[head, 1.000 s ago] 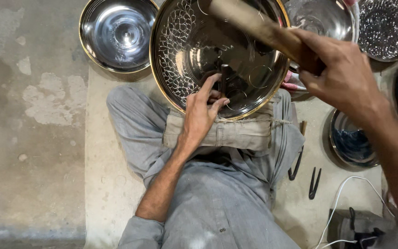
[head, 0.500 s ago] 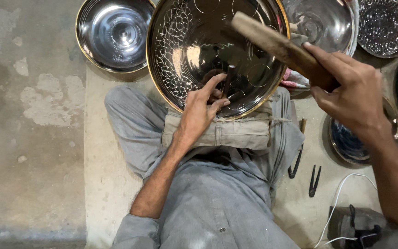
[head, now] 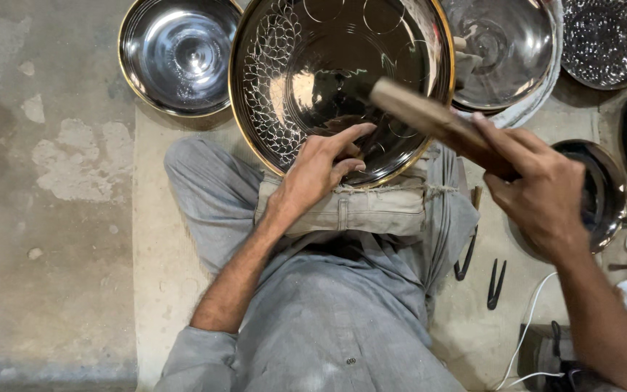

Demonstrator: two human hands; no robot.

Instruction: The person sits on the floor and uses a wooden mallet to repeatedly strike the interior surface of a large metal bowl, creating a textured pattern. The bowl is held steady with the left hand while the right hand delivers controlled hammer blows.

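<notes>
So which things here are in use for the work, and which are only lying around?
In use:
left hand
right hand
wooden mallet
engraved metal bowl
cloth pad

Lying about:
plain steel bowl
hammered bowl
black tongs
white cable

Five metal bowls show: one large engraved bowl (head: 313, 72), two plain bowls (head: 179, 54) (head: 506, 43), one dotted bowl (head: 611, 40), one dark bowl (head: 607, 192). One wooden mallet (head: 437, 123). Two black hand tools (head: 497, 283) lie on the floor.

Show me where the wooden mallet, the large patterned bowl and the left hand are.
wooden mallet (head: 429, 120), head view, on its shaft.
large patterned bowl (head: 284, 80), head view, on its inner wall.
left hand (head: 317, 170), head view, on its back.
</notes>
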